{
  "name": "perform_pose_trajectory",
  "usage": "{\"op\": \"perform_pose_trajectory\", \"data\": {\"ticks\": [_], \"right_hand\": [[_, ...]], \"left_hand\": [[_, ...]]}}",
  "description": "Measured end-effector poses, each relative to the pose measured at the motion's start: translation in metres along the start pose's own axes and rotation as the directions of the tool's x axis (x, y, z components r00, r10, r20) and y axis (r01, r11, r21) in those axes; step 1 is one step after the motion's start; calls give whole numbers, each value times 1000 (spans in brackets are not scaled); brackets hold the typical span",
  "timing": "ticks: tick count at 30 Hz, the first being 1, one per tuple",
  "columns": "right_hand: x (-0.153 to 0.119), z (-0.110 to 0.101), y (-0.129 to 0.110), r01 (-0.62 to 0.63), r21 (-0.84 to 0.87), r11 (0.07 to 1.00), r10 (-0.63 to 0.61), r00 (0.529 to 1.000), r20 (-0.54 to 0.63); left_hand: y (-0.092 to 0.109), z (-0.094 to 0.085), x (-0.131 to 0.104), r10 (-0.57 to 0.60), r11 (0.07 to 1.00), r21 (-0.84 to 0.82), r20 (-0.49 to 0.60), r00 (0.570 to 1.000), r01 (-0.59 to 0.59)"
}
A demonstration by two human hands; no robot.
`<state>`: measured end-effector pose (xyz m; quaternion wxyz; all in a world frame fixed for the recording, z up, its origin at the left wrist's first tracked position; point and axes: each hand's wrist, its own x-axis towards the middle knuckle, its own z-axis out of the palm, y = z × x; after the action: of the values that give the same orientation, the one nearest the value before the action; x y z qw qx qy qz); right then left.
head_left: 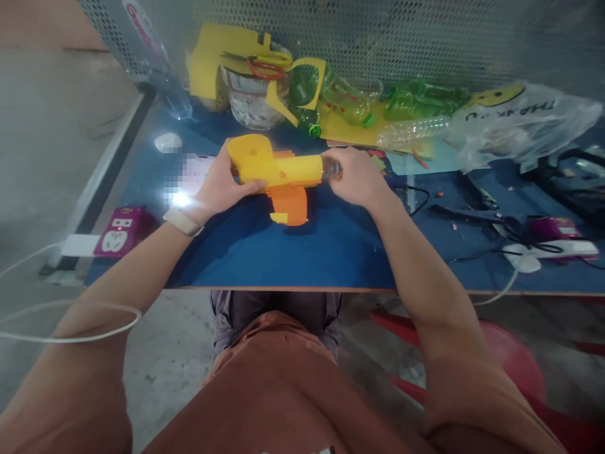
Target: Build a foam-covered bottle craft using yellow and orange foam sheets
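A craft model [297, 170] with a yellow tube-like body and orange side pieces lies sideways between my hands above the blue table. My left hand [224, 186] is closed around its wide yellow left end, thumb along the lower side. At the opposite end my right hand [352, 176] pinches a clear, shiny part [327, 169] that sticks out of the yellow tube and looks like a bottle neck. The fingers partly cover that part. A lower orange flap [290, 205] hangs down, with a small yellow strip at its tip.
Along the back stand a paint-stained bucket [250, 101] with scissors [265, 63] over it, green bottles [347, 98] and a plastic bag [524, 123]. Purple power sockets [120, 230] sit at the left edge. Cables and a power strip [548, 252] lie at right.
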<state>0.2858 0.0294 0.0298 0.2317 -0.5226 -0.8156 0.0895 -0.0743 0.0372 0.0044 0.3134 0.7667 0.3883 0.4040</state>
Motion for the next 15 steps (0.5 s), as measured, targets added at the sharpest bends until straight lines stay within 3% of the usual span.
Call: {"op": "perform_pose_trajectory", "data": {"ticks": [4,9,15], "right_hand": [[0,-1,-5,-19,57,998,22,999,-41],[0,-4,-13,8,185,983,18,990,-142],[1,-11,-19,-37,319,947,80,989,-124]], "left_hand": [[5,-1,2,28,998,-51,-98,995,-33],[6,-4,4,-3,999,-35,-147,989,-3],[6,-5,4,30,999,-40,-179,983,-38]]}}
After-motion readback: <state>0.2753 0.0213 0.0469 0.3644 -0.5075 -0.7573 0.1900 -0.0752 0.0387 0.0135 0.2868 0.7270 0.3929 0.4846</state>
